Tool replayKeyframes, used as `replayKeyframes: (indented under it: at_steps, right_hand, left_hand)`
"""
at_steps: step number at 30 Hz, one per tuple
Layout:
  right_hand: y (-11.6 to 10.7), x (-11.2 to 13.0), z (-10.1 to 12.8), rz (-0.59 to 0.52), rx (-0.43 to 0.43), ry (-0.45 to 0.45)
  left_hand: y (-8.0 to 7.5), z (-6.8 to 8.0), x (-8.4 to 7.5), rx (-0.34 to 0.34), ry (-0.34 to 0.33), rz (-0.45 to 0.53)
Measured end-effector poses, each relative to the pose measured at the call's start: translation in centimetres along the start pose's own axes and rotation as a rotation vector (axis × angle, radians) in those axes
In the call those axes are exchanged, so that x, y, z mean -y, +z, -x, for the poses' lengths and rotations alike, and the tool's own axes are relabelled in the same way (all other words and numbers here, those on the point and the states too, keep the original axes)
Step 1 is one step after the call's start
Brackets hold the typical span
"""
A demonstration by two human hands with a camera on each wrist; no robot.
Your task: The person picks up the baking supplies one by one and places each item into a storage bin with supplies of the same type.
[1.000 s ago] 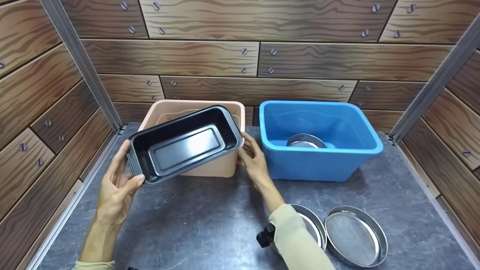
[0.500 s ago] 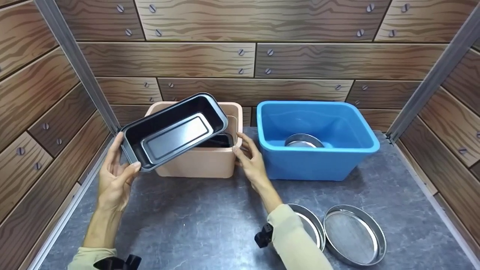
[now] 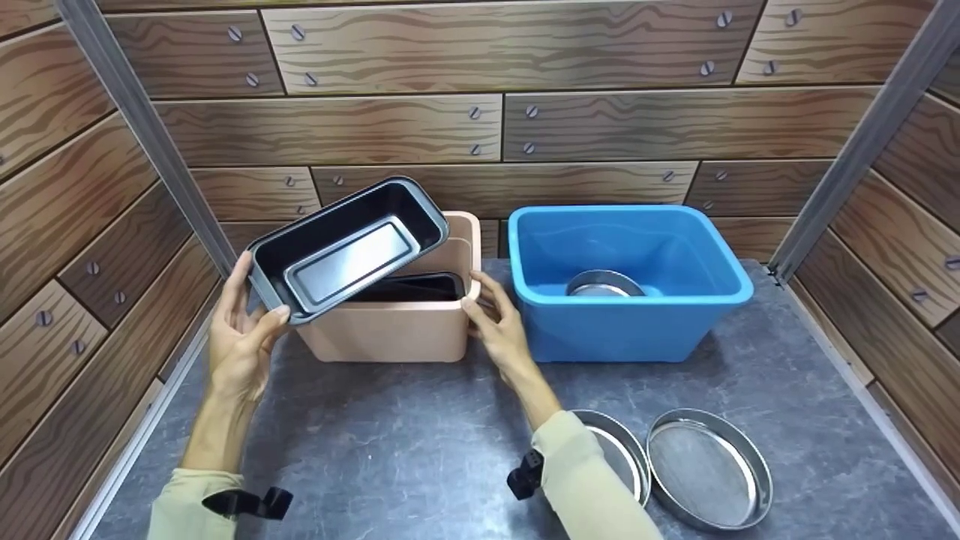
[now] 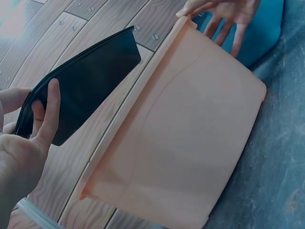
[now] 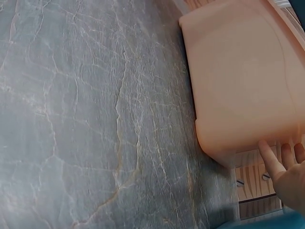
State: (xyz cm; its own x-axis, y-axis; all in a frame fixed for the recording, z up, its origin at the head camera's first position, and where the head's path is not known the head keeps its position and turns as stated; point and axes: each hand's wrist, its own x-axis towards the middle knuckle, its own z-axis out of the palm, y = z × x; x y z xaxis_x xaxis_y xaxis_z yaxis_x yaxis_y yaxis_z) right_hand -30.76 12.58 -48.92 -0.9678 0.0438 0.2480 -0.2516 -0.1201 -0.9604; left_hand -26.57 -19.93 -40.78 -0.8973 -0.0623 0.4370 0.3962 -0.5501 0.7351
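At your 11 o'clock: your left hand grips the black loaf pan by its near short end, thumb curled over the rim and the other fingers behind the wall.
Loaf pan, position: tilted, its far end raised, held over the left part of the peach bin; you cannot tell from the head view whether it touches the bin's rim.
Left wrist view: your thumb lies along the pan's dark outer wall, the remaining fingers wrap the edge from the other side, and the peach bin's side fills the frame beside it.
Inside the peach bin: a second dark pan lies low in it, only partly seen beneath the held one.
At your 12 o'clock: your right hand rests against the peach bin's right near corner, fingers spread and fairly straight, tips on the rim.
Right wrist view: fingertips press the bin's lower corner above the grey marbled tabletop.
At your 1 o'clock: a blue bin stands just beside the peach bin, with a round metal sieve inside it.
At your 4 o'clock: two more round metal sieves lie side by side near your right sleeve, one fully in view, the other partly hidden by the sleeve.
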Motion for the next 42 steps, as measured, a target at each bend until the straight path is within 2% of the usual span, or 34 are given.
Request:
replayKeyframes:
  at_steps: [4,11,14,23,29,32,37,42]
  right_hand:
    - [0.1,-0.1,0.2,0.004,0.002,0.016]
    - [0.7,2.9,1.4,-0.003,0.026,0.052]
    - [0.7,3.0,1.4,-0.007,0.023,0.052]
    - [0.5,2.9,1.4,-0.021,0.025,0.047]
    - [0.3,2.8,1.4,-0.020,0.024,0.022]
    - [0.4,2.7,1.4,-0.021,0.016,0.025]
    - [0.6,2.8,1.4,-0.026,0.021,0.045]
    - [0.6,3.1,1.4,-0.028,0.011,0.037]
  left_hand:
    - [0.0,-0.4,0.7,-0.016,-0.013,-0.009]
    - [0.1,-1.2,1.6,-0.006,-0.014,-0.009]
    - [0.4,-1.7,1.8,-0.012,-0.023,-0.018]
    - [1.3,-2.5,2.3,-0.064,-0.053,-0.171]
    - [1.9,-3.3,2.9,-0.066,-0.015,-0.359]
    - [2.1,-3.6,3.3,-0.074,-0.025,-0.419]
    - [2.1,-3.7,3.8,-0.145,-0.082,-0.439]
    - [2.4,-4.4,4.6,-0.191,-0.088,-0.417]
